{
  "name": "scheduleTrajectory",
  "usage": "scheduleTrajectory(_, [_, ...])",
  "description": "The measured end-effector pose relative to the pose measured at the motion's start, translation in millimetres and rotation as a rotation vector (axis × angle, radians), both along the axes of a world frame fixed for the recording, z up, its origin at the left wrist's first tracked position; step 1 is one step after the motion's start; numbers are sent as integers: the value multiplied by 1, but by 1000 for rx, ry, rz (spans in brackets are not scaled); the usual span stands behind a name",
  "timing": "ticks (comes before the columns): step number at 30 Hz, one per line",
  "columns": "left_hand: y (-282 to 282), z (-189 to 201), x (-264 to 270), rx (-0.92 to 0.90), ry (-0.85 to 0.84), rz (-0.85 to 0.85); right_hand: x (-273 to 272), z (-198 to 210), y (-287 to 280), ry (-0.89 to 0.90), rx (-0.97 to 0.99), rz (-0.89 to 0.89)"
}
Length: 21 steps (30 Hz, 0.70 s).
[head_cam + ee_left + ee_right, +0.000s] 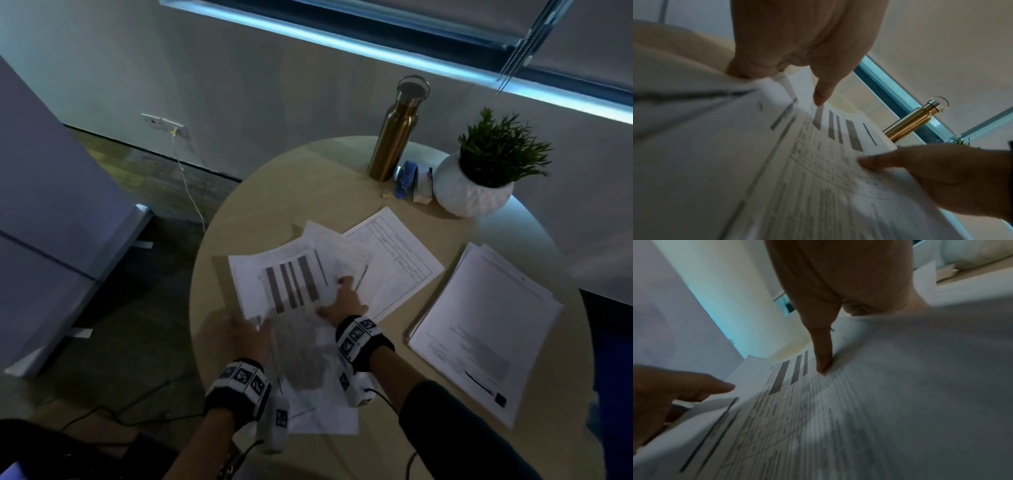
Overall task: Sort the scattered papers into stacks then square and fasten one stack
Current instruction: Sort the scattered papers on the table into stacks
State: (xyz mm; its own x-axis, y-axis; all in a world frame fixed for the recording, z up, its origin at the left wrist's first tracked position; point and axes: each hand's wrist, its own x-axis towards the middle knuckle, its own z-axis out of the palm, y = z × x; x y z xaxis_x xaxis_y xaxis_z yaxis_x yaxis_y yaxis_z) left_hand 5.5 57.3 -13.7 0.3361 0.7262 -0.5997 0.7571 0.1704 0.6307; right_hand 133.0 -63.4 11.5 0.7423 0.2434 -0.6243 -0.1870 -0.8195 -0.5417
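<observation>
Loose printed sheets lie overlapped at the middle of the round table (274, 178). On top is a bar-chart sheet (291, 284), and a grid sheet (301, 359) sits blurred nearer me. My left hand (253, 329) pinches the bar-chart sheet's near-left edge, thumb (819, 97) on top and fingers under it. My right hand (344, 298) pinches the grid sheet (818, 418) at its far right corner, with the thumb (824, 365) pressed on top. A lined form (397, 260) lies partly covered behind them. A neat paper stack (486, 329) rests on the right. A small binder clip (386, 194) lies near the bottle.
A gold bottle (397, 133), a blue desk tool (407, 178) and a white potted plant (479, 185) stand at the table's far side. Bare tabletop shows at the far left. The table edge runs just left of my left hand. Cables lie on the floor.
</observation>
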Motion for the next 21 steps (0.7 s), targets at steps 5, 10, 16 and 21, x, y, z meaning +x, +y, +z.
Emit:
scheduleTrajectory(5, [11, -3, 0, -42, -57, -83, 14, 8, -51, -61, 112, -123])
scheduleTrajectory(10, [15, -2, 3, -29, -16, -232, 11, -1, -101, -60, 205, -544])
scheduleTrajectory(16, [5, -3, 13, 105, -23, -434, -23, -18, -106, -6, 26, -786])
scheduleTrajectory(21, [-2, -4, 7, 124, -70, -454, -38, -23, -98, -42, 139, -798])
